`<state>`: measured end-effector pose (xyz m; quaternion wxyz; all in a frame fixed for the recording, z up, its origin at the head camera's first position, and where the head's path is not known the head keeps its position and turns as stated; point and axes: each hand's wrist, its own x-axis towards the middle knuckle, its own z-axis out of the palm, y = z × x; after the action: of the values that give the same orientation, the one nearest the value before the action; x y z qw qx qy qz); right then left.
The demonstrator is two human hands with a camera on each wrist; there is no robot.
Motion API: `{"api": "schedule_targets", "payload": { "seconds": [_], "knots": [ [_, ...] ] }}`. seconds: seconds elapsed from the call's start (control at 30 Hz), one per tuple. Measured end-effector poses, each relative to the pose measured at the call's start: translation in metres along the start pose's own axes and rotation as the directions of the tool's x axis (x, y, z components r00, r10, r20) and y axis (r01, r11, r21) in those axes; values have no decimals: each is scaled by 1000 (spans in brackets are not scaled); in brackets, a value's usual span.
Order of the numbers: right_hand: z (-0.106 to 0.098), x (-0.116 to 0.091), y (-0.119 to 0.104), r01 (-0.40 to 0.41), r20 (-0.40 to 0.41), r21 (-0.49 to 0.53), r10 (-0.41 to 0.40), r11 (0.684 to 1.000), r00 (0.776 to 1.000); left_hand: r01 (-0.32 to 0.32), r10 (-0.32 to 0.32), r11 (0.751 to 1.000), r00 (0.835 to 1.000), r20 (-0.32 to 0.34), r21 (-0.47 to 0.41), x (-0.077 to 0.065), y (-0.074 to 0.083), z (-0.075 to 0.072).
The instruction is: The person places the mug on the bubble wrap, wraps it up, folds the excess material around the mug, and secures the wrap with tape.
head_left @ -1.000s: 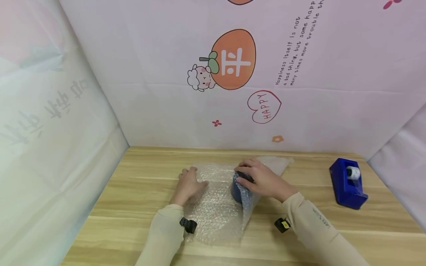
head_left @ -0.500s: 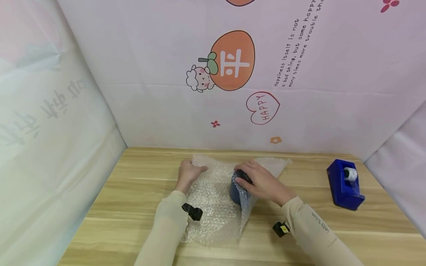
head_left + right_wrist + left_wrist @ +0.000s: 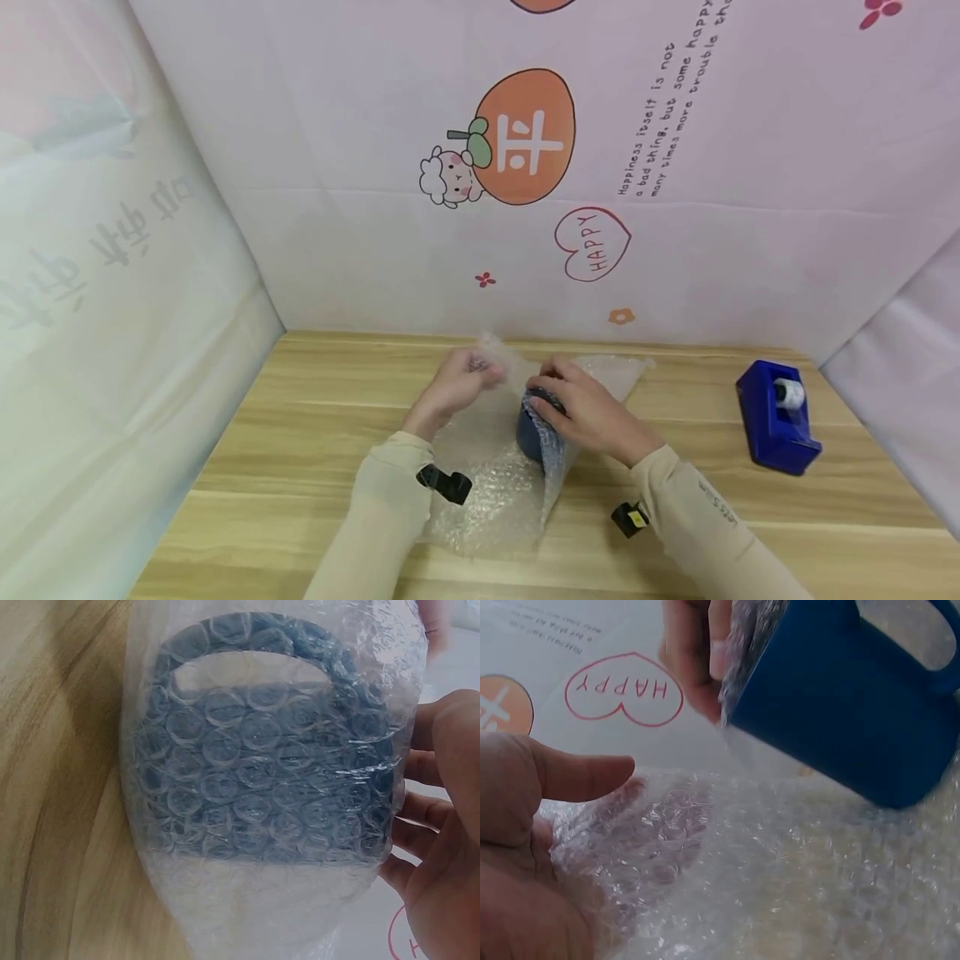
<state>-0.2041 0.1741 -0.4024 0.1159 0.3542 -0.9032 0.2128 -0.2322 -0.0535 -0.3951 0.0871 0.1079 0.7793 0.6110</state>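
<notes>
A blue mug [image 3: 529, 438] stands on a sheet of bubble wrap [image 3: 483, 492] on the table. My right hand [image 3: 588, 410] grips the mug from above, with a wrapped-over flap held against its right side. Through that flap the mug's handle [image 3: 255, 634] shows in the right wrist view. To the left, my left hand [image 3: 456, 387] holds the far left part of the sheet, raised off the table. In the left wrist view its thumb [image 3: 592, 776] is straight above the wrap, and its other fingers are mostly hidden behind the plastic.
A blue tape dispenser [image 3: 780, 429] with a white roll [image 3: 791, 393] stands at the right of the wooden table [image 3: 300, 467]. A printed white cloth [image 3: 375, 250] hangs behind the table's far edge, and more cloth hangs at both sides.
My left hand took the bubble wrap's far left edge, lifted it and moved right with it toward the mug. My right hand has stayed on the mug.
</notes>
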Motion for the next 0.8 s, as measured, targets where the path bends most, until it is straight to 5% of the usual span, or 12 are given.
{"api": "schedule_targets", "payload": {
  "seconds": [0.3,0.47,0.6,0.8],
  "knots": [
    [-3,-7,4,-59,-88,104,68,993,994,-147,145,989,984,100,8,-11,8,18],
    [-7,-16,8,-50,-247,177,94,983,965,-228,203,956,968,145,185,-20,13,29],
    [-13,-22,10,14,-362,124,32,992,932,-284,231,866,957,175,412,-26,19,38],
    [-28,-27,8,223,-350,2,-209,975,913,-362,292,676,931,217,642,-37,24,50]
  ]
}}
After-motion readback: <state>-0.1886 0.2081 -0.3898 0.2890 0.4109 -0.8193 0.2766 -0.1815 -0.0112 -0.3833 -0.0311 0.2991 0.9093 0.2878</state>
